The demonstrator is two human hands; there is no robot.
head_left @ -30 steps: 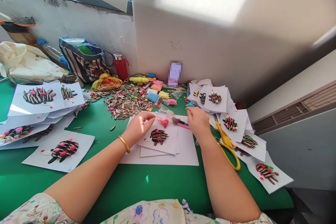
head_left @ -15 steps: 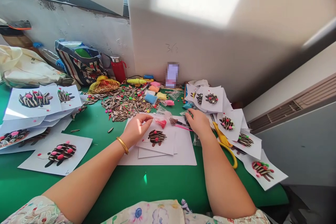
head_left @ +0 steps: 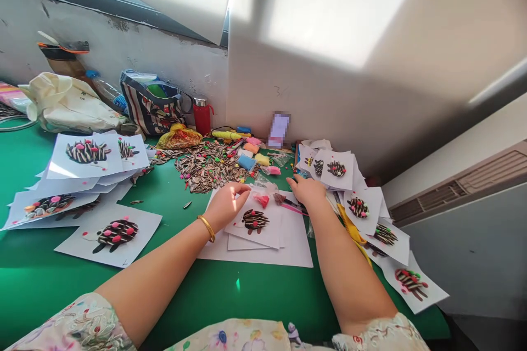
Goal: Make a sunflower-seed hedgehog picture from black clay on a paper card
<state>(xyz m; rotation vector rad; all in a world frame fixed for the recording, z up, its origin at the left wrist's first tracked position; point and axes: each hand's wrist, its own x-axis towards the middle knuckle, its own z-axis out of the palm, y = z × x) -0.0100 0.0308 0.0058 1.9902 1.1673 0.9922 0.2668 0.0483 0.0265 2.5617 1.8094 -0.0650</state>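
My left hand point(head_left: 228, 207), with a gold bangle at its wrist, hovers over the left side of a white card point(head_left: 267, 233). Its thumb and index finger are pinched together; whatever is between them is too small to make out. The card bears a hedgehog-like shape point(head_left: 254, 220) of striped seeds with red dots. A red lump in clear wrap point(head_left: 262, 201) lies at the card's top edge. My right hand point(head_left: 309, 193) reaches beyond the card's right side, fingertips slightly apart, close to a blue packet point(head_left: 302, 174). A brown lump point(head_left: 279, 198) and a pink tool point(head_left: 293, 208) lie between the hands.
A seed pile point(head_left: 209, 162) and coloured clay packets point(head_left: 247, 162) lie behind the hands. Finished-looking seed cards are stacked at left point(head_left: 57, 164) and right point(head_left: 348, 175). Yellow scissors point(head_left: 349, 225) lie by my right forearm. A red flask point(head_left: 201, 118) and bags stand along the wall.
The view has swung left, so the table contents appear shifted right. My right hand has moved slightly left relative to the blue packet; my left hand stays pinched above the card.
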